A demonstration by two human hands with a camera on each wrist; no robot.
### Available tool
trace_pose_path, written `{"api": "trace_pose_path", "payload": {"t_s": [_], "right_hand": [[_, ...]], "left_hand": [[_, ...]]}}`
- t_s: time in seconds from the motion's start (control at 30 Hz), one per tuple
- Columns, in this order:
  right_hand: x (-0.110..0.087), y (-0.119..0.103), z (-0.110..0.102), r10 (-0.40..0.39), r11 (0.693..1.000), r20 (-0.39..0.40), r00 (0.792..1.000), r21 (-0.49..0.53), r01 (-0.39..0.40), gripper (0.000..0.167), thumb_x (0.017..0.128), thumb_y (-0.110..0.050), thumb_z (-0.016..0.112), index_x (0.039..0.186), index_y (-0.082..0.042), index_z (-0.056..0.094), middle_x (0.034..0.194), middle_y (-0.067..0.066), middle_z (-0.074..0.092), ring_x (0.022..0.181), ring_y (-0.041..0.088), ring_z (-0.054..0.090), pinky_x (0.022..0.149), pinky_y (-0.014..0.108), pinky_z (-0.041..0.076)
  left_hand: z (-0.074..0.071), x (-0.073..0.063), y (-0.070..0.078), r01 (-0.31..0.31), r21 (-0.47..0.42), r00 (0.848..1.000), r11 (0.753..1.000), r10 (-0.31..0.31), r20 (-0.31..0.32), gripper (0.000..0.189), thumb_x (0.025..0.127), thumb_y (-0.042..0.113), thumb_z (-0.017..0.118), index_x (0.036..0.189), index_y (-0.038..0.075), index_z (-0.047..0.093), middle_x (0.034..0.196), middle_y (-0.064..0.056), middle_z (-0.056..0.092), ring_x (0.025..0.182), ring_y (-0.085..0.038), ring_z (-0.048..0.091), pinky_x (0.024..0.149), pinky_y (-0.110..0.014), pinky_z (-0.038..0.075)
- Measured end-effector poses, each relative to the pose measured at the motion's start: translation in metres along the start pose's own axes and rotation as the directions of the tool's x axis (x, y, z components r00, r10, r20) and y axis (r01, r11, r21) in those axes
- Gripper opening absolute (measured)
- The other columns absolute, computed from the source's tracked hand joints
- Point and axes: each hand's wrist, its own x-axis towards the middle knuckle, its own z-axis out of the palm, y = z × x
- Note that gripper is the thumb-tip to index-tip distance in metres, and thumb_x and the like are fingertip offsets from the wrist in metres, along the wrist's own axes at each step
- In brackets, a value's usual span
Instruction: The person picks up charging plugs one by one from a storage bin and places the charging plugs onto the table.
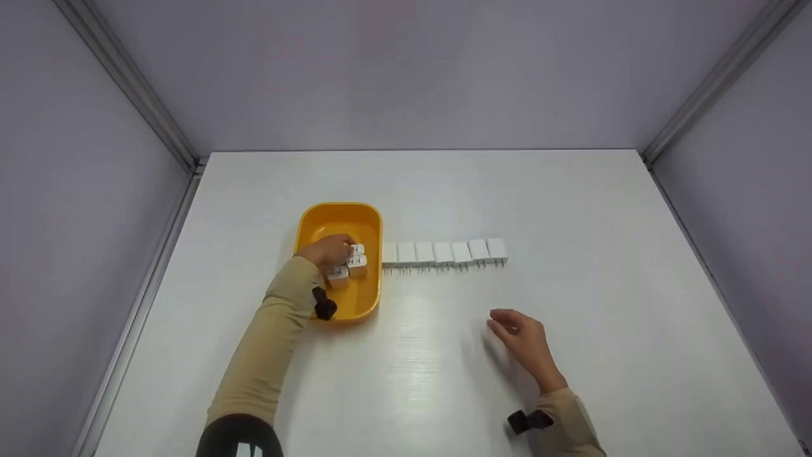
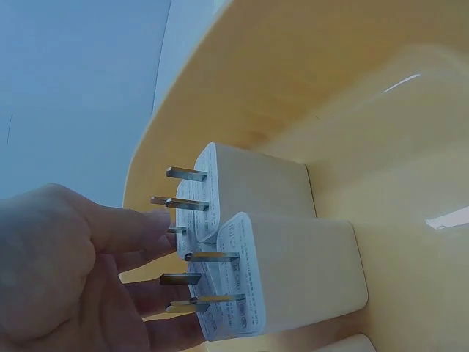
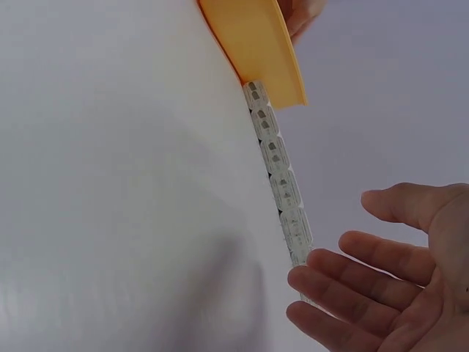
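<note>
My left hand (image 1: 330,250) reaches into a yellow tray (image 1: 379,285). In the left wrist view, its thumb and fingers lie at the prong ends of white plug chargers (image 2: 286,271); chargers hide the fingertips, so a firm grip cannot be made out. Several chargers (image 1: 358,266) stand in the tray, prongs up. To the right of the tray, a row of several white chargers (image 1: 442,252) lies side by side, prongs towards me. Below the row's right end, my right hand (image 1: 523,339) hovers over the table with loosely bent fingers and nothing in them.
The white table (image 1: 590,266) is bounded by pale walls (image 1: 406,76) at the back and sides. Metal profiles (image 1: 136,82) run along the corners. The tray's right wall stands close beside the row's left end.
</note>
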Motion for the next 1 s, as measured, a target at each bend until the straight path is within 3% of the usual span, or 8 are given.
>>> {"api": "trace_pose_path", "payload": {"t_s": [0.17, 0.3, 0.5, 0.6, 0.7, 0.8, 0.9, 1.0], "right_hand": [[0.010, 0.005, -0.007, 0.017, 1.000, 0.009, 1.000, -0.017, -0.017, 0.024, 0.090, -0.014, 0.067, 0.109, 0.000, 0.069, 0.109, 0.018, 0.073, 0.102, 0.031, 0.069, 0.089, 0.039, 0.057], [0.016, 0.007, -0.015, 0.024, 0.999, 0.006, 1.000, -0.031, -0.024, 0.026, 0.091, -0.015, 0.067, 0.111, 0.001, 0.069, 0.110, 0.019, 0.072, 0.103, 0.032, 0.068, 0.091, 0.041, 0.056], [0.022, 0.008, -0.024, 0.037, 0.999, -0.007, 0.999, -0.026, -0.038, 0.026, 0.091, -0.015, 0.066, 0.112, 0.000, 0.069, 0.111, 0.018, 0.072, 0.104, 0.031, 0.067, 0.093, 0.040, 0.056], [0.023, 0.008, -0.025, 0.024, 0.999, -0.016, 1.000, -0.021, -0.024, 0.026, 0.091, -0.014, 0.066, 0.112, 0.001, 0.068, 0.111, 0.019, 0.072, 0.104, 0.031, 0.067, 0.092, 0.040, 0.056], [0.022, 0.009, -0.024, 0.020, 0.999, -0.023, 1.000, -0.025, -0.021, 0.025, 0.090, -0.014, 0.067, 0.111, 0.000, 0.069, 0.110, 0.018, 0.072, 0.103, 0.031, 0.068, 0.091, 0.038, 0.057], [0.020, 0.009, -0.023, 0.026, 0.999, -0.020, 0.999, -0.027, -0.026, 0.024, 0.090, -0.013, 0.067, 0.110, -0.001, 0.069, 0.110, 0.016, 0.073, 0.103, 0.030, 0.068, 0.091, 0.039, 0.057], [0.019, 0.009, -0.022, 0.021, 0.999, -0.011, 1.000, -0.031, -0.022, 0.024, 0.090, -0.013, 0.066, 0.111, 0.000, 0.069, 0.110, 0.017, 0.072, 0.103, 0.030, 0.068, 0.091, 0.040, 0.056], [0.018, 0.008, -0.022, 0.015, 0.999, -0.011, 1.000, -0.032, -0.016, 0.025, 0.090, -0.013, 0.066, 0.111, 0.000, 0.069, 0.110, 0.017, 0.072, 0.102, 0.031, 0.068, 0.091, 0.042, 0.056]], "left_hand": [[-0.003, -0.009, -0.004, 0.117, 0.001, 0.993, 0.993, -0.117, -0.020, 0.052, 0.103, 0.035, 0.036, 0.145, 0.004, 0.039, 0.147, -0.019, 0.046, 0.131, -0.033, 0.045, 0.118, -0.048, 0.033], [-0.004, -0.016, -0.006, 0.160, 0.016, 0.987, 0.987, -0.160, 0.007, 0.053, 0.104, 0.037, 0.034, 0.145, 0.005, 0.039, 0.147, -0.017, 0.046, 0.126, -0.030, 0.046, 0.117, -0.047, 0.035], [-0.004, -0.017, -0.012, 0.138, 0.048, 0.990, 0.989, -0.140, 0.032, 0.051, 0.105, 0.036, 0.029, 0.141, 0.003, 0.044, 0.140, -0.018, 0.051, 0.114, -0.028, 0.047, 0.110, -0.045, 0.039], [-0.004, -0.014, -0.014, 0.095, 0.044, 0.994, 0.994, -0.097, 0.043, 0.052, 0.104, 0.033, 0.027, 0.143, 0.002, 0.041, 0.144, -0.019, 0.048, 0.122, -0.031, 0.047, 0.114, -0.045, 0.036], [-0.004, -0.011, -0.013, 0.053, 0.042, 0.997, 0.998, -0.056, 0.061, 0.053, 0.104, 0.031, 0.026, 0.148, 0.003, 0.032, 0.153, -0.019, 0.038, 0.136, -0.033, 0.040, 0.122, -0.048, 0.025], [-0.003, -0.010, -0.012, 0.051, 0.004, 0.995, 0.999, -0.052, 0.088, 0.054, 0.104, 0.031, 0.026, 0.152, 0.008, 0.025, 0.157, -0.018, 0.031, 0.140, -0.034, 0.034, 0.124, -0.050, 0.020], [-0.002, -0.010, -0.011, 0.048, -0.031, 0.993, 0.998, -0.044, 0.113, 0.054, 0.104, 0.032, 0.027, 0.154, 0.011, 0.020, 0.155, -0.019, 0.031, 0.132, -0.033, 0.037, 0.122, -0.049, 0.025], [-0.001, -0.009, -0.010, 0.045, -0.058, 0.991, 0.997, -0.037, 0.125, 0.055, 0.104, 0.033, 0.027, 0.154, 0.012, 0.018, 0.144, -0.020, 0.040, 0.119, -0.030, 0.043, 0.110, -0.043, 0.036]]}}
